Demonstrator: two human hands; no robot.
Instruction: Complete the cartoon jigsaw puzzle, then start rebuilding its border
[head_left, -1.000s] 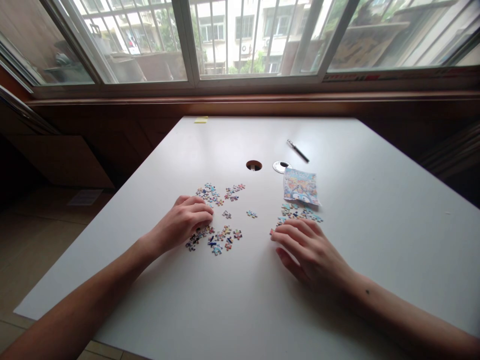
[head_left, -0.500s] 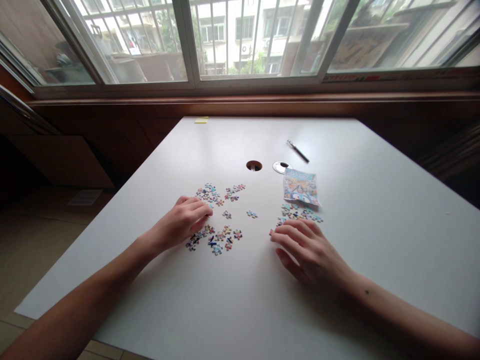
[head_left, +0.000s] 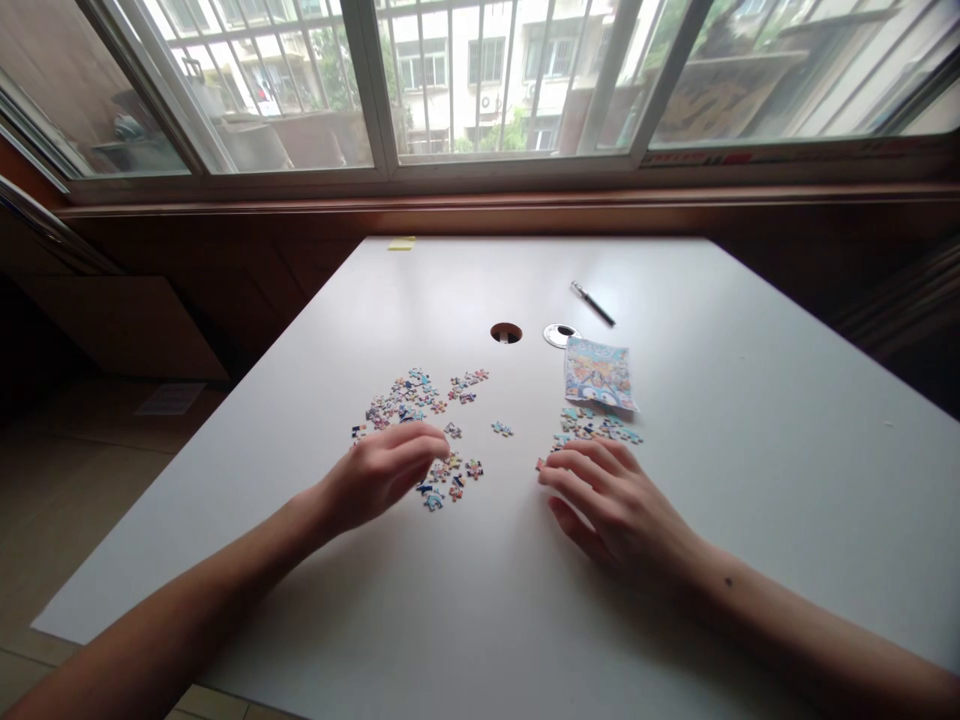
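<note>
Can see puzzle pieces point(head_left: 433, 498) toward the left edge of the table point(head_left: 480, 620), about a loosely curled left hand point(head_left: 386, 465), others beyond a half-spread right hand point(head_left: 607, 500); can't tell whether gripping any; might scatter some by dragging either too low

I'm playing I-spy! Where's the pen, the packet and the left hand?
Pen point(head_left: 595, 306), head view: its dark barrel.
Packet point(head_left: 598, 373), head view: middle of its printed front.
Left hand point(head_left: 382, 467), head view: its back.

Small, multicoloured jigsaw pieces point(head_left: 418, 385) lie scattered in loose groups at left, with a mostly light-blue group point(head_left: 576, 422) at right and a bluish bit point(head_left: 502, 429) between.
</note>
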